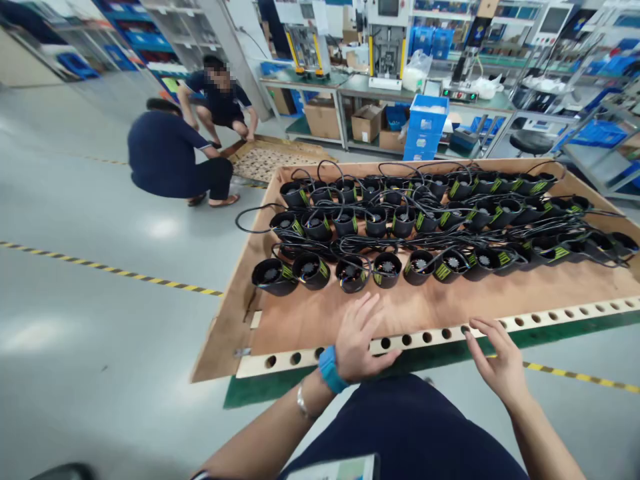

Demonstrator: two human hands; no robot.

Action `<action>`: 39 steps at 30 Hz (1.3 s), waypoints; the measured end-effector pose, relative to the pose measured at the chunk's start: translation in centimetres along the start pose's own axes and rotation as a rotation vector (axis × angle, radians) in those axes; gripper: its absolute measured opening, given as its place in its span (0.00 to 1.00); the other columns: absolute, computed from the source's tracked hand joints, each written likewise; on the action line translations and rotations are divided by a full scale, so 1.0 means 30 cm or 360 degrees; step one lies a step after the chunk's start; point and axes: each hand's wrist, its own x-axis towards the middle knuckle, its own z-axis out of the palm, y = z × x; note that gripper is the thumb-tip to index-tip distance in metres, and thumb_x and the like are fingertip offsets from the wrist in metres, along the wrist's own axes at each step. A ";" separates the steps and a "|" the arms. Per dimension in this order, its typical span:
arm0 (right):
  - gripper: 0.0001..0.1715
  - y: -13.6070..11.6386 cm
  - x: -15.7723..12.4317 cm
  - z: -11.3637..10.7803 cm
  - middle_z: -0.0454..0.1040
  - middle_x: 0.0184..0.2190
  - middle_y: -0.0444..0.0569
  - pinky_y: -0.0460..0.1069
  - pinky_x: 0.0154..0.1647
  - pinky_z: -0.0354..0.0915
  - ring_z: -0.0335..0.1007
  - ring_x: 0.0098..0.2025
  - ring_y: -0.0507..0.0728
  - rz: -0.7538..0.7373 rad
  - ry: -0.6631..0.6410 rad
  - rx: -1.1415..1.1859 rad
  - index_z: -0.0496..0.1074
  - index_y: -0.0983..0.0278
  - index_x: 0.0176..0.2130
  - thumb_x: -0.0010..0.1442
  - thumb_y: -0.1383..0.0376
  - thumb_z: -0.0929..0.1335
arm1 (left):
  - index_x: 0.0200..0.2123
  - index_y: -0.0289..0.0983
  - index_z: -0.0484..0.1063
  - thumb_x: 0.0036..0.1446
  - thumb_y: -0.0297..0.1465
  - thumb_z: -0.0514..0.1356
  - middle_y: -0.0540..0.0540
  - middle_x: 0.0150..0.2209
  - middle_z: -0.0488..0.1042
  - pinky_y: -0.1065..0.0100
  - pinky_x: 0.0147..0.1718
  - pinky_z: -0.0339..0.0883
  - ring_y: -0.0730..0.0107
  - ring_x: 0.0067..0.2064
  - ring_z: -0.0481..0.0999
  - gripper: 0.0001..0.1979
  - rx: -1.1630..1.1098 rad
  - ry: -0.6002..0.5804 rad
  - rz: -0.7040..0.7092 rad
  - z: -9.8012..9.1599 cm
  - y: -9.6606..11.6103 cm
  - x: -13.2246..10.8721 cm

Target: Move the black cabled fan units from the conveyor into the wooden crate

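My left hand (357,337) is stretched out with fingers spread, above the near edge of a large wooden tray (320,310). It wears a blue band and holds nothing; whether it touches the wood I cannot tell. My right hand (497,360) hovers at the pale strip with round holes (427,338), fingers apart and holding nothing. Several black cylindrical housings (387,270) with fan-like inserts and yellow-green labels stand in rows in the tray. Black cables (345,247) lie tangled between the rows. The housing closest to my left hand is just beyond its fingertips.
Two people crouch at the left by a flat panel with many holes (275,162). Behind the tray stand stacked blue bins (425,127), a workbench (345,85) with machines, and cardboard boxes (367,123). Yellow-black tape (110,269) marks the floor. A green board edge (270,390) lies below the tray.
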 end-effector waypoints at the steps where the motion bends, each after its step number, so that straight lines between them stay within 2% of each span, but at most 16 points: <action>1: 0.11 0.016 -0.015 -0.016 0.74 0.43 0.53 0.54 0.45 0.72 0.74 0.43 0.58 0.0005 -0.0009 0.0001 0.71 0.62 0.46 0.63 0.64 0.67 | 0.62 0.33 0.62 0.50 0.53 0.60 0.30 0.63 0.59 0.46 0.62 0.53 0.41 0.66 0.55 0.42 0.0042 -0.0104 -0.0074 0.044 0.040 0.024; 3: 0.11 0.057 -0.043 -0.054 0.74 0.44 0.54 0.55 0.46 0.72 0.74 0.44 0.59 0.0002 -0.0009 0.0003 0.71 0.62 0.46 0.63 0.63 0.66 | 0.64 0.31 0.60 0.48 0.58 0.59 0.27 0.66 0.53 0.40 0.62 0.45 0.33 0.68 0.46 0.48 0.0250 -0.0191 -0.0393 0.126 0.076 0.083; 6: 0.12 0.140 -0.095 -0.132 0.74 0.44 0.54 0.54 0.45 0.73 0.75 0.44 0.59 -0.0006 0.0005 0.0022 0.71 0.62 0.47 0.63 0.63 0.66 | 0.67 0.34 0.54 0.47 0.60 0.59 0.30 0.69 0.46 0.34 0.62 0.35 0.29 0.68 0.36 0.52 0.0501 -0.0158 -0.0782 0.199 0.041 0.160; 10: 0.11 0.304 -0.217 -0.258 0.75 0.43 0.52 0.54 0.44 0.73 0.76 0.42 0.59 0.0046 0.0036 -0.0015 0.72 0.61 0.44 0.63 0.61 0.66 | 0.68 0.38 0.50 0.48 0.59 0.58 0.35 0.69 0.46 0.34 0.62 0.30 0.32 0.69 0.35 0.51 0.0613 -0.0106 -0.0856 0.209 -0.039 0.184; 12: 0.12 0.397 -0.296 -0.317 0.76 0.41 0.52 0.53 0.39 0.74 0.76 0.39 0.59 0.0138 0.0071 -0.0093 0.73 0.61 0.43 0.62 0.58 0.66 | 0.69 0.37 0.49 0.47 0.58 0.60 0.34 0.69 0.45 0.35 0.62 0.31 0.33 0.69 0.35 0.53 0.0633 -0.0092 -0.0864 0.216 -0.042 0.163; 14: 0.14 0.482 -0.374 -0.370 0.76 0.41 0.53 0.51 0.33 0.74 0.76 0.38 0.60 0.0274 0.0070 -0.0151 0.73 0.61 0.42 0.62 0.55 0.65 | 0.69 0.33 0.48 0.45 0.58 0.62 0.29 0.69 0.42 0.35 0.62 0.34 0.32 0.69 0.36 0.56 0.0646 0.0003 -0.0994 0.250 0.002 0.132; 16: 0.17 0.551 -0.441 -0.416 0.76 0.41 0.54 0.50 0.29 0.73 0.76 0.38 0.60 0.0384 0.0069 -0.0174 0.74 0.61 0.41 0.62 0.52 0.65 | 0.68 0.28 0.48 0.46 0.57 0.62 0.25 0.69 0.39 0.37 0.62 0.38 0.33 0.69 0.37 0.56 0.0614 0.0125 -0.1128 0.315 0.096 0.112; 17: 0.19 0.577 -0.469 -0.437 0.76 0.41 0.54 0.50 0.28 0.72 0.76 0.37 0.60 0.0419 0.0082 -0.0178 0.74 0.61 0.41 0.62 0.50 0.65 | 0.68 0.27 0.48 0.46 0.57 0.61 0.25 0.69 0.38 0.39 0.62 0.39 0.35 0.69 0.37 0.56 0.0577 0.0144 -0.1121 0.355 0.155 0.113; 19: 0.21 0.613 -0.511 -0.474 0.77 0.40 0.54 0.52 0.30 0.72 0.75 0.35 0.60 0.0466 0.0121 -0.0179 0.74 0.62 0.40 0.61 0.48 0.65 | 0.68 0.31 0.49 0.46 0.58 0.61 0.29 0.70 0.37 0.40 0.63 0.39 0.38 0.70 0.36 0.54 0.0483 0.0042 -0.0928 0.436 0.272 0.150; 22: 0.22 0.639 -0.548 -0.511 0.76 0.40 0.54 0.54 0.35 0.71 0.75 0.34 0.60 0.0538 0.0163 -0.0162 0.74 0.62 0.41 0.61 0.47 0.65 | 0.69 0.38 0.48 0.46 0.60 0.59 0.35 0.71 0.36 0.36 0.62 0.34 0.35 0.70 0.33 0.54 0.0415 -0.0150 -0.0780 0.522 0.384 0.271; 25: 0.22 0.652 -0.580 -0.527 0.76 0.38 0.54 0.55 0.38 0.71 0.75 0.34 0.60 0.0590 0.0230 -0.0151 0.73 0.62 0.41 0.61 0.48 0.65 | 0.69 0.38 0.45 0.47 0.61 0.57 0.34 0.70 0.42 0.30 0.60 0.30 0.30 0.69 0.32 0.54 0.0435 -0.0203 -0.0878 0.548 0.399 0.380; 27: 0.21 0.662 -0.608 -0.529 0.76 0.39 0.54 0.54 0.38 0.72 0.75 0.34 0.60 0.0649 0.0237 -0.0140 0.73 0.63 0.42 0.61 0.49 0.65 | 0.70 0.37 0.43 0.47 0.61 0.57 0.33 0.69 0.48 0.28 0.59 0.29 0.30 0.69 0.31 0.55 0.0468 -0.0224 -0.0886 0.545 0.381 0.408; 31: 0.22 0.701 -0.672 -0.545 0.76 0.40 0.54 0.52 0.34 0.73 0.76 0.34 0.60 0.0783 0.0156 -0.0195 0.72 0.61 0.43 0.62 0.48 0.64 | 0.70 0.36 0.43 0.47 0.59 0.58 0.32 0.68 0.51 0.28 0.59 0.31 0.31 0.69 0.30 0.55 0.0506 -0.0259 -0.0877 0.530 0.349 0.382; 33: 0.23 0.740 -0.697 -0.566 0.77 0.40 0.54 0.51 0.31 0.74 0.77 0.33 0.60 0.0844 0.0156 -0.0242 0.73 0.61 0.43 0.61 0.47 0.64 | 0.69 0.35 0.45 0.47 0.58 0.59 0.31 0.68 0.48 0.28 0.59 0.32 0.31 0.69 0.31 0.55 0.0538 -0.0173 -0.0896 0.535 0.363 0.359; 36: 0.24 0.826 -0.706 -0.605 0.77 0.40 0.53 0.50 0.27 0.74 0.78 0.32 0.60 0.0932 0.0129 -0.0310 0.73 0.60 0.42 0.59 0.45 0.65 | 0.68 0.33 0.48 0.44 0.59 0.61 0.28 0.70 0.39 0.33 0.61 0.34 0.34 0.69 0.34 0.56 0.0581 0.0065 -0.0882 0.573 0.453 0.349; 39: 0.25 0.918 -0.657 -0.651 0.78 0.39 0.52 0.49 0.24 0.74 0.78 0.31 0.60 0.0965 0.0063 -0.0339 0.74 0.60 0.42 0.58 0.44 0.66 | 0.67 0.34 0.53 0.41 0.61 0.62 0.31 0.70 0.38 0.40 0.64 0.36 0.38 0.70 0.35 0.56 0.0482 -0.0020 -0.0586 0.645 0.600 0.402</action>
